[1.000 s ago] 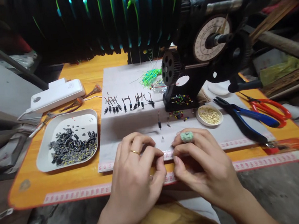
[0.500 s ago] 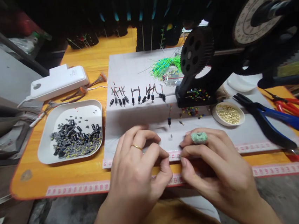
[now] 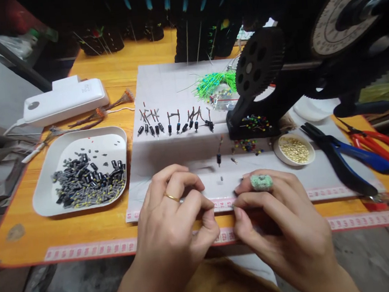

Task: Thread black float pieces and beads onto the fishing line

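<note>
My left hand [image 3: 176, 212], with a gold ring, hangs over the board's front edge, thumb and forefinger pinched together. Facing it a short gap away, my right hand [image 3: 277, 216] also pinches with thumb and forefinger; a green wrap [image 3: 261, 182] covers one of its fingers. Whatever lies in either pinch is too small to make out. Just beyond the hands, a black cylinder with a thin stem [image 3: 218, 158] and a small grey bead [image 3: 221, 178] rest on the white board [image 3: 175, 157]. Farther back, several similar black cylinders [image 3: 170, 129] form a row.
At left, a white tray [image 3: 41, 197] holds grey and black pieces. A black geared machine [image 3: 259, 71] stands at right. Near it are a small dish [image 3: 312, 155] of gold bits, blue-handled pliers [image 3: 340, 161] and red-handled pliers [image 3: 375, 142]. A measuring tape [image 3: 94, 249] runs along the table's front.
The view has shifted slightly, so the tray and board appear farther left. Both hands keep their pinched pose, close to each other. Nothing has visibly been picked up or put down.
</note>
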Action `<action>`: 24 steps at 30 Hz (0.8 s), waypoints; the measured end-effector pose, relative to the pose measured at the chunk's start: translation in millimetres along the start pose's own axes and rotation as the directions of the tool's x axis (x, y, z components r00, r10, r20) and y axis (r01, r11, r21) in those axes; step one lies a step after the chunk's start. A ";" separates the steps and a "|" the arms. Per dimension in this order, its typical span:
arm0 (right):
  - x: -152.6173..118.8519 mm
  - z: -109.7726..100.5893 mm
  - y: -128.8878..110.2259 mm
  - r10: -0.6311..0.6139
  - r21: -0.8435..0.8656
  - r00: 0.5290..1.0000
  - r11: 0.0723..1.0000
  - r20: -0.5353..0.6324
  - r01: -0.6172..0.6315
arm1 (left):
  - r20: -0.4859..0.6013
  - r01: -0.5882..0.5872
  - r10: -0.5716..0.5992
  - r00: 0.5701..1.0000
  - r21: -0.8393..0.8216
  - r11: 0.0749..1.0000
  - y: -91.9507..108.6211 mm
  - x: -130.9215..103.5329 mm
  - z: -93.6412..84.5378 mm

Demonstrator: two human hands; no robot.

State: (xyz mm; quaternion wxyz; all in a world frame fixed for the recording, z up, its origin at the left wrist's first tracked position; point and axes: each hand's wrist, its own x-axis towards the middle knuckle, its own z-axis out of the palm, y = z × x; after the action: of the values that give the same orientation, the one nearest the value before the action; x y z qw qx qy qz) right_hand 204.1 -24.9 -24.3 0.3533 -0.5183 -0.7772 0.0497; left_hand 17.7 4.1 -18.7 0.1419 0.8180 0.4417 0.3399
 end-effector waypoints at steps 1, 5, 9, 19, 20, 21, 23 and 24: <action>-0.6 -0.7 0.1 0.007 -0.007 1.000 1.000 -0.004 -0.007 | -0.002 -0.005 0.005 1.000 0.008 1.000 0.6 0.0 0.0; -2.5 -2.7 0.6 0.027 -0.002 1.000 1.000 -0.012 -0.027 | -0.003 -0.015 0.015 1.000 0.033 0.999 2.1 1.7 -0.1; -4.2 -3.0 0.5 0.039 0.018 0.999 0.999 -0.025 -0.038 | -0.014 -0.027 0.027 1.000 0.042 0.999 2.0 3.0 0.2; -5.6 -5.7 2.5 0.064 0.061 0.997 0.996 -0.031 -0.062 | -0.004 -0.050 0.050 0.999 0.047 0.998 0.9 1.9 -0.5; -5.7 -6.2 2.9 0.064 0.063 0.997 0.996 -0.030 -0.062 | -0.012 -0.048 0.049 0.999 0.052 0.997 0.5 1.5 -0.3; -5.8 -6.7 3.3 0.067 0.063 0.997 0.996 -0.027 -0.065 | -0.012 -0.052 0.053 0.999 0.060 0.997 0.0 1.1 -0.1; -6.0 -7.2 4.0 0.071 0.066 0.997 0.995 -0.026 -0.070 | 0.004 -0.068 0.068 0.998 0.075 0.995 -1.2 0.4 0.3; -6.1 -7.4 4.3 0.074 0.067 0.997 0.995 -0.026 -0.072 | 0.015 -0.071 0.071 0.997 0.081 0.994 -1.8 0.1 0.4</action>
State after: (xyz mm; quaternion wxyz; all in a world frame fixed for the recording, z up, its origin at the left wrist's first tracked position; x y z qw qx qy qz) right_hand 213.2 -30.2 -23.6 0.3792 -0.5352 -0.7505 0.0811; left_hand 16.9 5.3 -19.9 0.0990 0.8403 0.4250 0.3218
